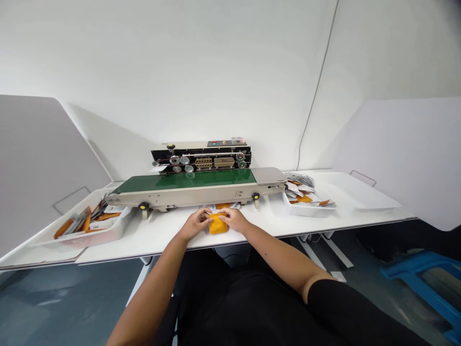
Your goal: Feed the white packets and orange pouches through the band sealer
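Note:
A small orange pouch (pixel 218 225) is held between my two hands over the front of the white table, just before the sealing machine's conveyor. My left hand (pixel 196 224) pinches its upper left edge. On the upper right edge, the fingers of my right hand (pixel 235 219) are closed. Behind the pouch, other orange and white packets (pixel 224 205) lie partly hidden under the conveyor. The green conveyor belt (pixel 187 179) runs across the table, with the band sealer's rollers and heating blocks (pixel 209 161) behind it.
On the left stands a white bin (pixel 118 229) of orange and silver packets. A second white tray (pixel 309 210) with similar packets sits to the right. White side panels (pixel 406 154) flank the table (pixel 266 223). A blue stool (pixel 425 269) is at the lower right.

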